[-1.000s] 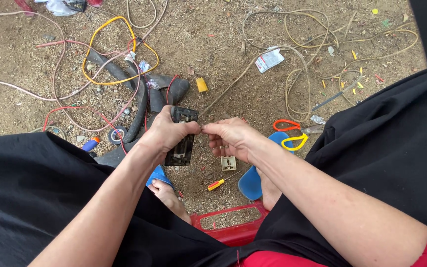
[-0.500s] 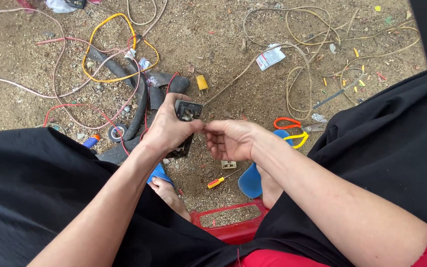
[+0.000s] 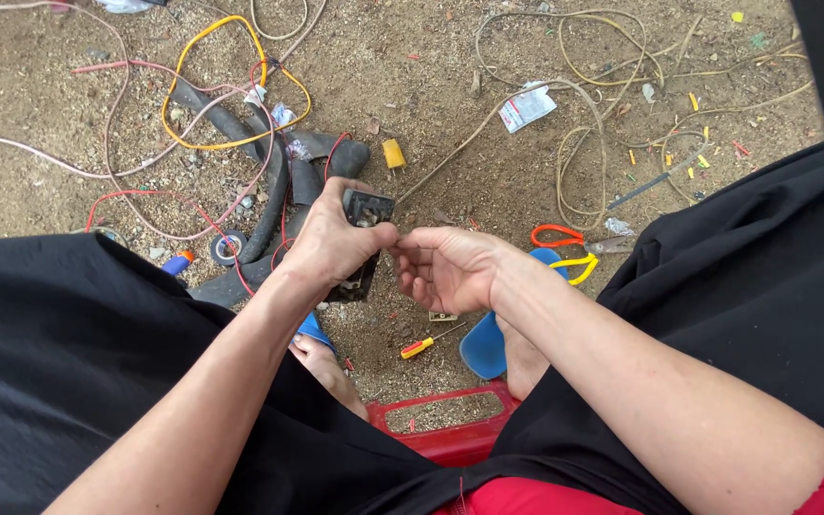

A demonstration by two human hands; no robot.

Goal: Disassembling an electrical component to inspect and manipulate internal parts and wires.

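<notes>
My left hand [image 3: 331,246] grips a dark electrical box [image 3: 362,212] with open sockets on top, holding it above the sandy ground. My right hand [image 3: 445,267] is right beside it, fingertips pinched together at the box's right edge, on something too small to make out. Below the hands lie a small yellow-and-red screwdriver [image 3: 424,342] and a small pale socket piece [image 3: 442,316] on the dirt. My feet in blue sandals [image 3: 482,345] rest on the ground below.
Yellow wire [image 3: 231,84], red and pale wires and tan cable loops [image 3: 584,105] sprawl over the dirt. Black hose pieces [image 3: 269,172], a yellow plug [image 3: 393,154], a tape roll [image 3: 228,249], orange-and-yellow scissors [image 3: 565,248], a red stool edge [image 3: 441,434].
Both hands with the box have shifted slightly up in view. The right fingers stay pinched at the box's edge, and the pale piece on the ground is now mostly hidden behind the right hand.
</notes>
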